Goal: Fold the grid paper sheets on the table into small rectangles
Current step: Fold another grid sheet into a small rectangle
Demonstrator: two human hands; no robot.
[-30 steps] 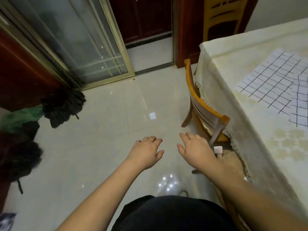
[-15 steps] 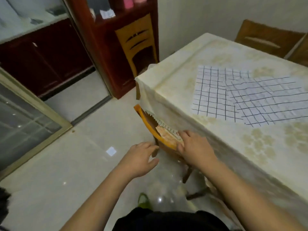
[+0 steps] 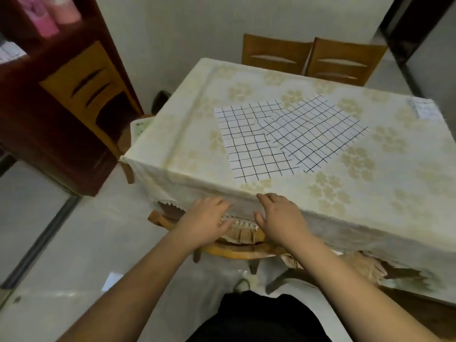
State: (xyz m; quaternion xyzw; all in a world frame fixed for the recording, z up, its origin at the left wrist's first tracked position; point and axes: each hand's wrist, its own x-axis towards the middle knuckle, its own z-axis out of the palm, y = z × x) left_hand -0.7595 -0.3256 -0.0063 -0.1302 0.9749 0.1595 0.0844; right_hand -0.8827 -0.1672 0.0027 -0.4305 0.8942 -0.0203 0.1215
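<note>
Two white grid paper sheets lie flat and overlapping on the table (image 3: 187,149), which wears a cream flowered cloth. The left sheet (image 3: 246,149) sits square to me; the right sheet (image 3: 313,132) is turned at an angle and covers the left one's far right corner. My left hand (image 3: 204,222) and my right hand (image 3: 278,218) are side by side at the table's near edge, fingers spread, resting on the hanging cloth above a chair back (image 3: 237,251). Neither hand touches the paper, and both hold nothing.
A wooden chair is tucked under the near edge, right below my hands. Two more chairs (image 3: 311,59) stand at the far side. A dark red cabinet (image 3: 49,114) stands to the left with a yellow chair (image 3: 88,90) beside it. A small paper (image 3: 422,108) lies at the far right corner.
The view has swung from the floor and glass door to face the table. Both hands have moved up from near the chair back to the table's near edge.
</note>
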